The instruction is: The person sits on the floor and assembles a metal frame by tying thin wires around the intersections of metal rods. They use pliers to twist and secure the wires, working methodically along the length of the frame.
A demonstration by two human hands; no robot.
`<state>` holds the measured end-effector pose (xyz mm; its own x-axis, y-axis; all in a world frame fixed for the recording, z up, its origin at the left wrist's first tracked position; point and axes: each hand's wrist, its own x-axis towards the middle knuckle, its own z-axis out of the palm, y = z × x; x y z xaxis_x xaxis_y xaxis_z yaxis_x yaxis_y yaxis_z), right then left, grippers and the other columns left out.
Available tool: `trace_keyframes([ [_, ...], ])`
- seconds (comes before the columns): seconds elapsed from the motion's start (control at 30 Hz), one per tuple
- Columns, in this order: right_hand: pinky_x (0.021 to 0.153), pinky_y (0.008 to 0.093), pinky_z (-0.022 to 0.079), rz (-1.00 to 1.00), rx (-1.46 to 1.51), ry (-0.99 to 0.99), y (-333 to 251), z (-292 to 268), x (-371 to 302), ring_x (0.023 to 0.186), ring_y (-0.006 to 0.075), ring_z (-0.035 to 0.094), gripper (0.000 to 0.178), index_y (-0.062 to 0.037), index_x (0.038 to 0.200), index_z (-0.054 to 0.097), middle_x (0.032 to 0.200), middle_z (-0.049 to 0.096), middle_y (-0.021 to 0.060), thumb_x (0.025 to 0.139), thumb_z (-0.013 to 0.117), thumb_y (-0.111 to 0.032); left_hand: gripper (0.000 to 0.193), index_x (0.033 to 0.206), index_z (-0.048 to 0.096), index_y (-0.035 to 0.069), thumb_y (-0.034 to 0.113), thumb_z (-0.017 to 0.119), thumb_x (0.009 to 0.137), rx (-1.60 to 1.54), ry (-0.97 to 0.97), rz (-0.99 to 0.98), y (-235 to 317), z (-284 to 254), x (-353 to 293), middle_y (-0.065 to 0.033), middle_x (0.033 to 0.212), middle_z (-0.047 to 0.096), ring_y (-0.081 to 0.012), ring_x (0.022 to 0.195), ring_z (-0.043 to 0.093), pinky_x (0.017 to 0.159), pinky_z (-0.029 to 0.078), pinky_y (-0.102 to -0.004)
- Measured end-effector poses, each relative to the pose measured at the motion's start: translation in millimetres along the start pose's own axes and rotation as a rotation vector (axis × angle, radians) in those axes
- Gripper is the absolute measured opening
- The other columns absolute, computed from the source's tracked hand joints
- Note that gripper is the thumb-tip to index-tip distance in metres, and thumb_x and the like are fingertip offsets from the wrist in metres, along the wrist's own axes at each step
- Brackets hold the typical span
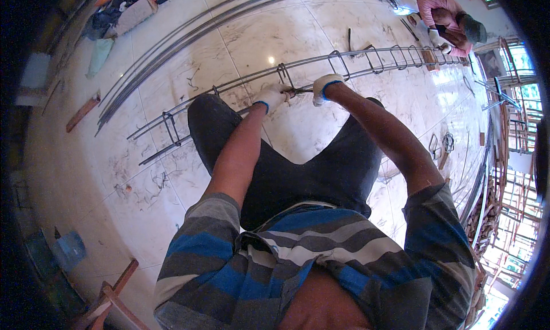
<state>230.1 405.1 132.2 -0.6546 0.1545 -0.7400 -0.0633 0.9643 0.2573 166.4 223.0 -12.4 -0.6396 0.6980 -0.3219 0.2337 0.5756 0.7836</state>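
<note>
A long rebar cage [243, 79] of steel bars and square stirrups runs across the tiled floor in front of my knees. My left hand [274, 96], in a white glove with a blue cuff, closes around its near bar beside a stirrup [283, 73]. My right hand [327, 88], gloved alike, is closed on a slim dark metal tool [305, 91], apparently tying pincers. The tool's tip points left and meets the near bar right beside my left fingers. The palm side of both hands is hidden, and any tie wire there is too small to make out.
Loose long bars [172, 46] curve along the floor beyond the cage. A co-worker [450, 23] in pink crouches at its far right end. A wood block [83, 114] lies left, wire scraps [159, 180] nearer. Loose stirrups [441, 143] lie right; wooden pieces [109, 301] stand lower left.
</note>
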Motion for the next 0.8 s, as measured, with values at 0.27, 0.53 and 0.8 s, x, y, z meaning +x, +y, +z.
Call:
trace_keyframes([
  [0.27,0.078,0.0489,0.056,-0.076,0.242,0.009,46.1,45.4,37.7,0.085,0.0367,0.074,0.047,-0.0036,0.097,0.079,0.092,0.076,0.021,0.081,0.067,-0.046,0.036,0.127,0.075,0.024,0.041,0.068,0.096,0.008,-0.057,0.025,8.8,-0.3,2.4,-0.0121,0.112,0.077,-0.0288,0.106,0.072,0.094,0.054,-0.0423],
  [0.53,0.081,0.05,0.054,-0.115,0.55,0.195,41.0,99.4,35.2,0.091,0.0405,0.072,0.036,-0.0076,0.098,0.075,0.092,0.075,0.0207,0.084,0.068,-0.04,0.034,0.12,0.077,0.021,0.024,0.067,0.088,0.09,-0.033,0.031,8.3,-0.9,-4.1,-0.0109,0.105,0.077,-0.0298,0.096,0.071,0.087,0.055,-0.0445],
  [0.8,0.082,0.0499,0.054,-0.149,0.806,0.376,28.0,155.6,61.7,0.091,0.0416,0.071,0.032,-0.0107,0.104,0.069,0.091,0.074,0.0199,0.085,0.071,-0.036,0.036,0.121,0.075,0.023,0.026,0.068,0.085,0.329,0.135,0.023,24.4,9.8,-12.5,-0.0102,0.117,0.072,-0.0345,0.107,0.069,0.093,0.055,-0.047],
])
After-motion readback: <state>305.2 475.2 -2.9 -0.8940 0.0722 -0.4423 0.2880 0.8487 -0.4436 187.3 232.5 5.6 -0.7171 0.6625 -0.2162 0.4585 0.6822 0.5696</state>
